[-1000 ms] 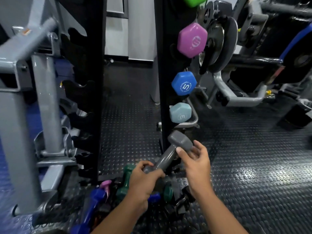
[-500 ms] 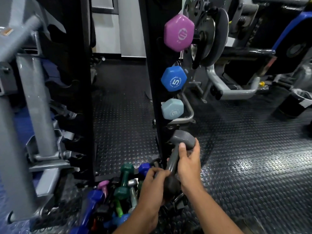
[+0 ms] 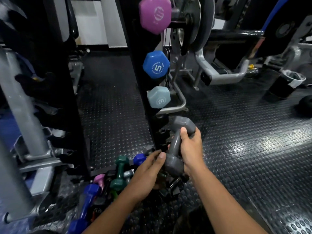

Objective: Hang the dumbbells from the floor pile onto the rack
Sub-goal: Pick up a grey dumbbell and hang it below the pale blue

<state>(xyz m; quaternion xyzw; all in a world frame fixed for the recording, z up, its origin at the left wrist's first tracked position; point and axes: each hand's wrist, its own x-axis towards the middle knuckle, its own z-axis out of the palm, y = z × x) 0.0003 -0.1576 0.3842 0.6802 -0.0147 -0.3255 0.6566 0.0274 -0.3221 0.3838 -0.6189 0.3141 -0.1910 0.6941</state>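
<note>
Studded black gym floor [image 3: 236, 149], three dumbbells [image 3: 156, 65] already on rack [image 3: 138, 92], grey dumbbell [image 3: 177, 142] gripped by right hand [image 3: 191, 147] beside lower pegs, left hand [image 3: 148, 168] loosely steadying its bottom end, floor pile [image 3: 118, 181] still waiting.

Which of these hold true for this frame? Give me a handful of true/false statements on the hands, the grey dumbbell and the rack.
1. The right hand grips the grey dumbbell. True.
2. The grey dumbbell already hangs on the rack. False: it is held just below the light blue dumbbell.
3. The blue dumbbell is marked 5. True.
4. The pink dumbbell hangs lowest. False: it is above the blue one.
5. The left hand holds a green dumbbell. False: its fingers touch the grey dumbbell's lower head.
</note>
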